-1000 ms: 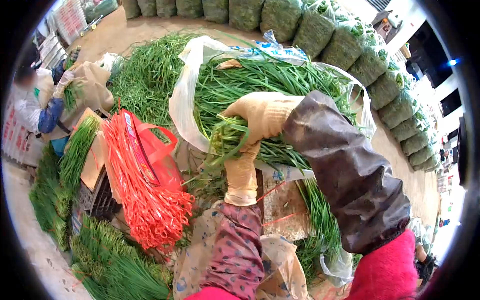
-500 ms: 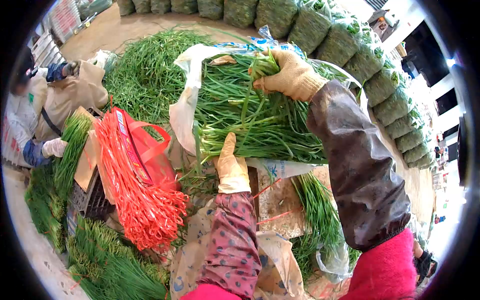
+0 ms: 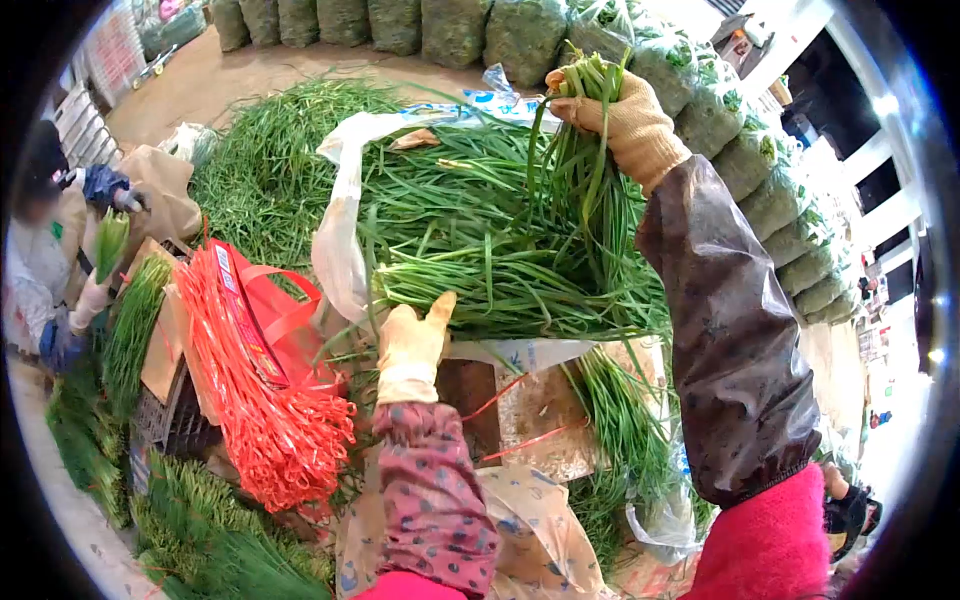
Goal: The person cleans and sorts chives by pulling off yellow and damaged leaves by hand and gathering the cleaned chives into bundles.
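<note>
A cream-gloved right hand, my right hand (image 3: 630,125), is closed around the pale stem ends of a bunch of green chives (image 3: 590,150), held up with the leaves hanging down. Below it lies a large heap of loose chives (image 3: 450,215) on an opened white plastic bag (image 3: 343,235). At the near left edge of this heap is my left hand (image 3: 412,345), also gloved, its thumb apart from the fingers. The fingertips are partly hidden, and I see nothing held in them. A tied-looking bunch of chives (image 3: 625,415) rests on the board (image 3: 545,425) nearer me.
Red plastic ties (image 3: 270,400) hang over a red bag (image 3: 285,310) at left. A co-worker's gloved hand (image 3: 90,300) holds a small bunch beside a dark crate (image 3: 180,415). Chive bundles (image 3: 220,520) lie at lower left. Filled bags (image 3: 455,30) line the back and right.
My right hand has risen, lifting the chives more upright out of the heap. My left hand has shifted left and nearer me. The co-worker's hand now holds up a small bunch.
</note>
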`<state>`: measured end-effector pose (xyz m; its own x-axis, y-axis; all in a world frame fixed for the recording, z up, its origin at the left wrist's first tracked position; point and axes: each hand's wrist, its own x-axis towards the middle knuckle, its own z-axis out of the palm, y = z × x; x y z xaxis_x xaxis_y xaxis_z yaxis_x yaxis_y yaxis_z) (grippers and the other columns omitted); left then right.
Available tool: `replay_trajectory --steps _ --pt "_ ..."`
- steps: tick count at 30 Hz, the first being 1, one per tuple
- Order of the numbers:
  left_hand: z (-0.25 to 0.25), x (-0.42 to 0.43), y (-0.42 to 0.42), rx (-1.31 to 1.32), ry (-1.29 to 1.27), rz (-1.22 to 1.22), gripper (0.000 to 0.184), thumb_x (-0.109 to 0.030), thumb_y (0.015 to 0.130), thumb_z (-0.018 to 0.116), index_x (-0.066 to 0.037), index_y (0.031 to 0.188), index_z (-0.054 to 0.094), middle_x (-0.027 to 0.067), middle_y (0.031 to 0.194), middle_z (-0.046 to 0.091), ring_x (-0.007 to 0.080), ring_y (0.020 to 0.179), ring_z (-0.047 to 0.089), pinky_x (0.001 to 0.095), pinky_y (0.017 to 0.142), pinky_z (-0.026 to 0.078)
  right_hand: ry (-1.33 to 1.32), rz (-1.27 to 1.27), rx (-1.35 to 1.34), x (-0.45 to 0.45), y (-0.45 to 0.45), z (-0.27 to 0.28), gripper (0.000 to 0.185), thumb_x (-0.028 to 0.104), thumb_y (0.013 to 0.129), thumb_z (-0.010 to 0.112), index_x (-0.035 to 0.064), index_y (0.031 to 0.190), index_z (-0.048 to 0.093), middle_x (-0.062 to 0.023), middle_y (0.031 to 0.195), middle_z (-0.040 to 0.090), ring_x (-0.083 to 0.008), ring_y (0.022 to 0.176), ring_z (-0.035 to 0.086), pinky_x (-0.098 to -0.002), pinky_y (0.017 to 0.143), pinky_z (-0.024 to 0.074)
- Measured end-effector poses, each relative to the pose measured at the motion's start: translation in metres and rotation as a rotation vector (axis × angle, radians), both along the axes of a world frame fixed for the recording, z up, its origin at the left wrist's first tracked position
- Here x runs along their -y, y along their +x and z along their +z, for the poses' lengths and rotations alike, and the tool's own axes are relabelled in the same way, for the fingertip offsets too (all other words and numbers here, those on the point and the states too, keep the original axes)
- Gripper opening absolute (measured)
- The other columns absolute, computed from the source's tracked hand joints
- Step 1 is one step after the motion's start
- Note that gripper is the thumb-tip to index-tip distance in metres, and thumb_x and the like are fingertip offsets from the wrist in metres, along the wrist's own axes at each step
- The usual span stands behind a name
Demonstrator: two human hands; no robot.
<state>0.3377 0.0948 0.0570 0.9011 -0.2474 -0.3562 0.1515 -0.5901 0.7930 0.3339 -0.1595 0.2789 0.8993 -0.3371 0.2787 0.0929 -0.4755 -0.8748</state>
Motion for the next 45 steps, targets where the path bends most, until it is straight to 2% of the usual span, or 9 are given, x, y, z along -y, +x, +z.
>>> replay_trajectory --steps 3,9,21,26,29,34,36,38,45 --pt "0.078 -0.023 -0.021 -0.318 -0.271 -0.015 0.051 -0.049 0.087 0.06 0.002 0.08 0.063 0.0115 0.051 0.06 0.0142 0.038 0.053 0.0281 0.038 0.041 -0.034 -0.011 0.032 0.001 0.001 -0.007 0.032 0.009 0.075 0.077 0.0051 0.105 0.067 -0.0001 0.092 0.066 -0.008 0.08 0.06 -0.0233 0.071 0.0497" --pt "0.058 0.064 0.014 -0.401 -1.231 0.029 0.038 -0.034 0.095 0.052 -0.001 0.115 0.052 0.0124 0.099 0.064 0.0204 0.082 0.062 0.0345 0.071 0.051 0.011 0.051 0.092 -0.002 -0.005 -0.01 0.03 0.009 0.075 0.077 0.0051 0.104 0.067 0.0005 0.092 0.066 -0.0073 0.079 0.06 -0.0235 0.07 0.0497" --pt "0.081 0.147 0.075 -0.306 -1.463 0.081 0.021 -0.028 0.093 0.059 -0.013 0.107 0.061 -0.0002 0.093 0.062 0.0124 0.075 0.055 0.0318 0.064 0.047 -0.244 0.012 -0.009 -0.028 0.0 -0.023 0.054 0.007 0.073 0.077 0.0002 0.121 0.054 -0.0053 0.101 0.067 -0.0099 0.09 0.061 -0.0257 0.078 0.0519" --pt "0.105 0.139 0.042 -0.384 -1.685 -0.145 0.075 -0.069 0.084 0.045 -0.014 0.136 0.044 0.0054 0.134 0.049 0.0261 0.123 0.046 0.043 0.102 0.037 -0.475 0.0 -0.108 -0.057 -0.015 -0.005 0.066 0.025 0.068 0.079 0.0047 0.125 0.054 -0.013 0.098 0.068 -0.0205 0.09 0.065 -0.031 0.08 0.0506" --pt "0.118 0.124 0.03 -0.531 -1.766 -0.144 0.062 -0.055 0.092 0.046 -0.01 0.135 0.043 0.0096 0.133 0.049 0.0231 0.122 0.047 0.0404 0.106 0.035 -0.565 0.036 -0.157 -0.055 -0.015 -0.001 0.068 0.03 0.067 0.079 0.006 0.125 0.054 -0.0155 0.099 0.067 -0.0259 0.092 0.065 -0.0327 0.082 0.0498" --pt "0.068 0.124 0.029 -0.575 -1.612 -0.168 0.08 -0.067 0.087 0.042 -0.016 0.147 0.026 0.0141 0.148 0.032 0.0298 0.136 0.031 0.0409 0.11 0.026 -0.534 -0.087 0.138 -0.022 -0.017 -0.003 0.052 0.017 0.071 0.076 0.0074 0.119 0.058 -0.0068 0.099 0.069 -0.0151 0.089 0.064 -0.0288 0.08 0.0514" --pt "0.043 0.104 -0.004 0.406 -0.368 -0.708 0.082 -0.061 0.087 0.048 -0.016 0.149 0.018 0.0176 0.153 0.018 0.0308 0.141 0.019 0.0466 0.112 0.019 -0.418 -0.096 0.175 0.002 -0.038 0.039 0.042 0.012 0.078 0.071 0.0081 0.118 0.06 -0.0068 0.105 0.066 -0.0126 0.093 0.063 -0.0276 0.084 0.0511" --pt "0.032 0.101 -0.02 0.587 0.399 -0.901 0.087 -0.055 0.086 0.053 -0.015 0.15 0.01 0.0144 0.155 0.011 0.0302 0.143 0.011 0.0575 0.111 0.01 -0.458 -0.166 0.273 0.021 -0.067 0.077 0.042 0.012 0.079 0.07 0.0079 0.119 0.059 -0.0071 0.106 0.066 -0.0133 0.094 0.062 -0.0279 0.085 0.0509" --pt "0.069 0.107 -0.022 0.508 0.622 -0.956 0.086 -0.057 0.083 0.055 -0.016 0.149 0.017 0.0145 0.154 0.015 0.0314 0.143 0.011 0.0618 0.107 0.017 -0.569 -0.43 0.556 0.048 -0.196 0.178 0.042 0.013 0.081 0.068 0.0072 0.121 0.057 -0.0083 0.109 0.064 -0.0157 0.098 0.061 -0.029 0.087 0.0502"
